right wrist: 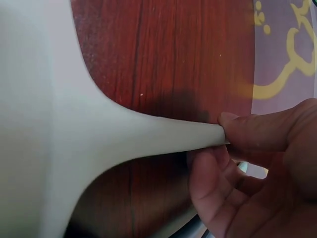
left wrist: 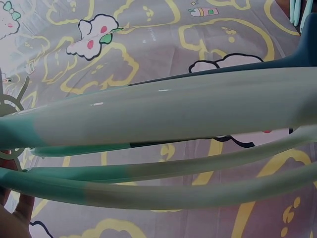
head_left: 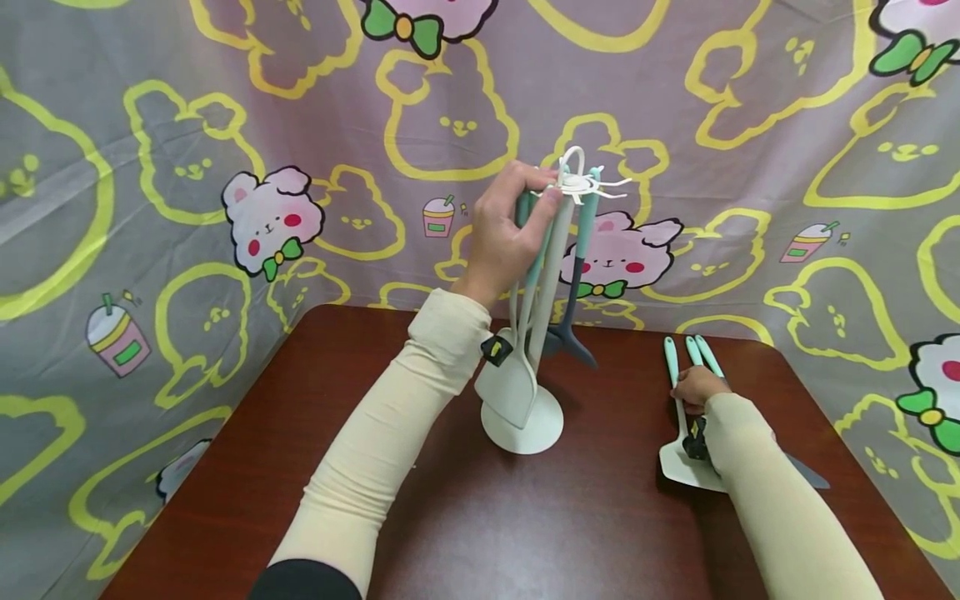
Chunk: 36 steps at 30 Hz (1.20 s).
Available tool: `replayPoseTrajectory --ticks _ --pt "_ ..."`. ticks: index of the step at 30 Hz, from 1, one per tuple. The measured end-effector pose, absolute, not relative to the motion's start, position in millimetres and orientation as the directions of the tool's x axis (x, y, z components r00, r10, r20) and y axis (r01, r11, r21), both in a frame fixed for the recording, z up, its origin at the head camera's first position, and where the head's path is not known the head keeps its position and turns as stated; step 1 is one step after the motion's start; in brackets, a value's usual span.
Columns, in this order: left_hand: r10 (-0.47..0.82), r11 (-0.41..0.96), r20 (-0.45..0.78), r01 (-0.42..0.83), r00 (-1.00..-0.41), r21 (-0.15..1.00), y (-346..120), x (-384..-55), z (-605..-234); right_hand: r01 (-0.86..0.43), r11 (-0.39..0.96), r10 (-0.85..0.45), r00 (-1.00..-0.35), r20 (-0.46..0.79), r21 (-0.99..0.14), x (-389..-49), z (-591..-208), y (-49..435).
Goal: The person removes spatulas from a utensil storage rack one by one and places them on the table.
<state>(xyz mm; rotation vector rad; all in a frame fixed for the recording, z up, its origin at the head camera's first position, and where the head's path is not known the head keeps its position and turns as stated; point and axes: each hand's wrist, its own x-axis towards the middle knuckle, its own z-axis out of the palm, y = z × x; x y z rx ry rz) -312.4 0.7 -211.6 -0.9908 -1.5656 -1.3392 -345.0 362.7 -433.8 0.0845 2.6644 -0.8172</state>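
Observation:
A white utensil rack [head_left: 546, 435] with a round base and a ring of hooks stands on the table. My left hand [head_left: 498, 233] grips it at the top, thumb and fingertips pinched at the hooks. Mint-handled utensils hang there, among them a pale turner [head_left: 510, 383] and a dark grey utensil [head_left: 573, 342]. In the left wrist view, pale handles [left wrist: 173, 106] cross in front of the hand. Over on the right, my right hand [head_left: 699, 387] pinches the neck of a white spatula [right wrist: 124, 131] between thumb and fingers, its wide blade low over the table.
Two more mint handles [head_left: 705, 354] lie beside the right hand, and a dark grey blade [head_left: 810, 472] shows past the right sleeve. The brown table [head_left: 585, 533] meets a patterned cloth [head_left: 337, 150] at the back and sides.

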Motion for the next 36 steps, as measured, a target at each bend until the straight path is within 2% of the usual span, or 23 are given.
replayPoseTrajectory --ticks 15,21,26,31,36 --pt "0.043 0.12 0.937 0.933 -0.345 0.338 4 -314 -215 0.168 0.856 -0.021 -0.934 -0.357 -0.489 -346 -436 364" --pt "0.036 0.119 0.943 0.938 -0.331 0.324 3 -314 -214 0.102 0.91 -0.029 -0.952 -0.305 -0.403 -345 -435 365" --pt "0.028 0.129 0.949 0.943 -0.314 0.308 2 -313 -215 0.14 0.882 -0.01 -0.949 -0.315 -0.45 -345 -438 366" --pt "0.044 0.12 0.942 0.938 -0.332 0.325 2 -313 -217 0.231 0.826 0.005 -0.915 -0.404 -0.514 -347 -438 372" --pt "0.04 0.123 0.946 0.941 -0.321 0.314 2 -316 -215 0.178 0.869 -0.035 -0.909 -0.416 -0.462 -352 -423 369"
